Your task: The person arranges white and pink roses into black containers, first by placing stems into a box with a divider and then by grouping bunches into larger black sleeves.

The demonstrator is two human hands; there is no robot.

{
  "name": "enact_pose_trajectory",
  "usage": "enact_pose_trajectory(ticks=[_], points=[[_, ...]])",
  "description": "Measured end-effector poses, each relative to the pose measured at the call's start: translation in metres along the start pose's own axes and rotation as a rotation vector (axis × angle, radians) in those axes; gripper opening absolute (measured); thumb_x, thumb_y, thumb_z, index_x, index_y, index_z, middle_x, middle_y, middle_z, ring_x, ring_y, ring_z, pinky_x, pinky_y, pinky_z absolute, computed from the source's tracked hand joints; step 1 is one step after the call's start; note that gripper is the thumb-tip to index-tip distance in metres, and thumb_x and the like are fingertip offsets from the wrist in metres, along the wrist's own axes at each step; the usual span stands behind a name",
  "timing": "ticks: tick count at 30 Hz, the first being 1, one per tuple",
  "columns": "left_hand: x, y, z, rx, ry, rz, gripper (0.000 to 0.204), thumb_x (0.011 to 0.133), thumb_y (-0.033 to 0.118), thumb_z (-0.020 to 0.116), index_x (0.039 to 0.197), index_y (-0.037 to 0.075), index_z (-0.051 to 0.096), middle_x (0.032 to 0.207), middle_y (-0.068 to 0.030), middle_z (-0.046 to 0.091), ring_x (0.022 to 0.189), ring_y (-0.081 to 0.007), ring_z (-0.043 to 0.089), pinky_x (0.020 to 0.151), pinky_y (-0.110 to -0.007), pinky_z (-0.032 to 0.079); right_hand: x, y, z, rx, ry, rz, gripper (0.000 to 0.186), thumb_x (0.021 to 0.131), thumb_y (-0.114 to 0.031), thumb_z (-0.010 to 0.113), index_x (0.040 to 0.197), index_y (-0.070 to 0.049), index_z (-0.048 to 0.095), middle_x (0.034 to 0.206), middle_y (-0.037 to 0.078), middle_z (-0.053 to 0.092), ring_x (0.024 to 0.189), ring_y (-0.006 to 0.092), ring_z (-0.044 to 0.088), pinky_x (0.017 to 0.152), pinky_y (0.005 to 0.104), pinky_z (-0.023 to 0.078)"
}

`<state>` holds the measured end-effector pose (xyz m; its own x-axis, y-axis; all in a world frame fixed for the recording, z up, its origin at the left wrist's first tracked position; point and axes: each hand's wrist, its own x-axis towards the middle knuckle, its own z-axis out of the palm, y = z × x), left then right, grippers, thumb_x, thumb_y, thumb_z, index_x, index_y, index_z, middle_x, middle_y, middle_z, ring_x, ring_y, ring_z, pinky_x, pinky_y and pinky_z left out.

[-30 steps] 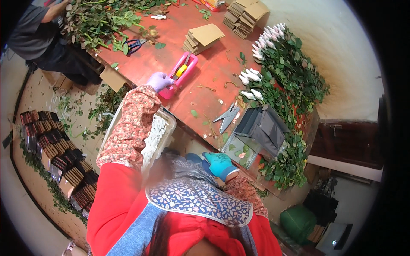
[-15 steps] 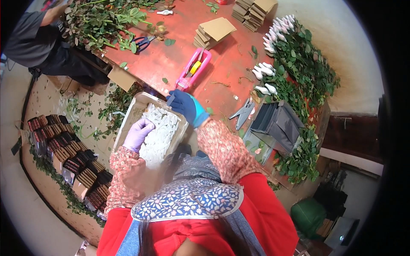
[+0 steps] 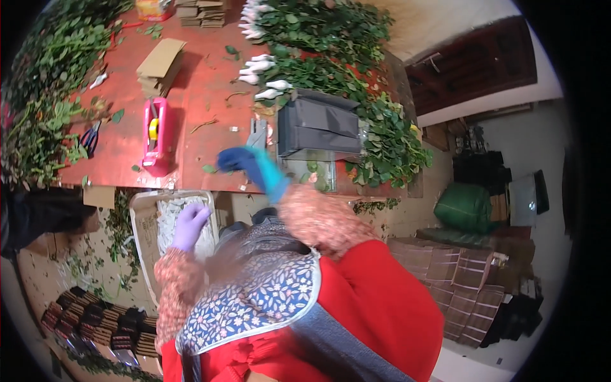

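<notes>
A worker's left hand [image 3: 191, 224], gloved in purple, is at lower left of centre in the frame, over a pale tub [image 3: 141, 239] heaped with white pieces [image 3: 167, 219]; its fingers are bunched together, and whether anything is pinched between them cannot be told. The right hand [image 3: 254, 167], in a blue and teal glove, is near the middle of the frame at the front edge of a red table [image 3: 197, 149], its fingers bent and close together, with any grip too blurred to tell. Just above it lies a grey metal hand tool [image 3: 256, 135], beside a dark grey box [image 3: 321, 124] right of centre. Left of centre, a pink tape dispenser [image 3: 154, 162] carries a yellow roll [image 3: 153, 129], with a stack of cardboard pieces [image 3: 159, 60] above it. Leafy stems with white-wrapped heads [image 3: 270, 93] lie along the upper right of the tabletop, while dark-handled scissors [image 3: 91, 137] rest beside more greenery [image 3: 44, 114] at upper left
</notes>
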<state>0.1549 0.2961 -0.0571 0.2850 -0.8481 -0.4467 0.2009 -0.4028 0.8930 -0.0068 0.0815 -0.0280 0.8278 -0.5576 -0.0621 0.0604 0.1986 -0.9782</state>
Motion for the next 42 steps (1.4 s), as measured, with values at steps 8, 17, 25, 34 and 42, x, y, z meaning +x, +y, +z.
enact_pose_trajectory(ticks=[8,17,25,34,42], points=[[0.145,0.152,0.202,0.645,-0.112,0.269,0.027,0.088,0.029,0.069,0.087,0.002,0.071,0.074,-0.0096,0.067,0.067,-0.0205,0.065,0.066,-0.035,0.053,-0.058,-0.102,-0.214,-0.493,0.773,-0.231,0.021,0.097,-0.015,0.062,0.108,-0.001,0.073,0.109,0.011,0.074,0.096,0.0206,0.069,0.086,0.0336,0.054],[0.168,0.200,0.256,1.409,-0.091,-0.022,0.040,0.081,0.041,0.066,0.098,0.007,0.077,0.099,-0.0187,0.073,0.097,-0.0339,0.071,0.086,-0.042,0.057,-0.056,-0.074,-0.261,-1.340,0.837,-0.221,0.016,0.086,-0.022,0.067,0.090,-0.007,0.068,0.096,0.015,0.066,0.091,0.0365,0.063,0.078,0.0486,0.051],[0.149,0.213,0.230,1.360,-0.019,-0.324,0.084,0.071,0.081,0.067,0.089,0.000,0.075,0.085,-0.0177,0.073,0.083,-0.0314,0.072,0.077,-0.043,0.055,-0.068,-0.137,-0.232,-1.366,0.269,-0.469,0.028,0.086,-0.018,0.063,0.110,-0.003,0.064,0.104,0.015,0.065,0.097,0.0349,0.061,0.082,0.0474,0.047],[0.148,0.122,0.124,0.581,0.149,-0.197,0.053,0.093,0.053,0.064,0.096,0.000,0.071,0.076,-0.0076,0.070,0.070,-0.0142,0.064,0.064,-0.029,0.050,-0.071,-0.126,-0.242,-0.731,0.079,-0.526,0.018,0.088,-0.015,0.070,0.101,-0.002,0.071,0.093,0.021,0.071,0.084,0.0361,0.070,0.076,0.0397,0.056],[0.109,0.056,0.107,0.216,0.139,-0.215,0.042,0.101,0.041,0.055,0.129,0.009,0.058,0.116,-0.0041,0.067,0.092,-0.0138,0.062,0.078,-0.030,0.050,-0.217,-0.067,-0.282,0.312,0.169,0.483,0.036,0.107,-0.028,0.050,0.118,0.000,0.068,0.107,0.008,0.073,0.102,0.0162,0.067,0.092,0.0313,0.052]])
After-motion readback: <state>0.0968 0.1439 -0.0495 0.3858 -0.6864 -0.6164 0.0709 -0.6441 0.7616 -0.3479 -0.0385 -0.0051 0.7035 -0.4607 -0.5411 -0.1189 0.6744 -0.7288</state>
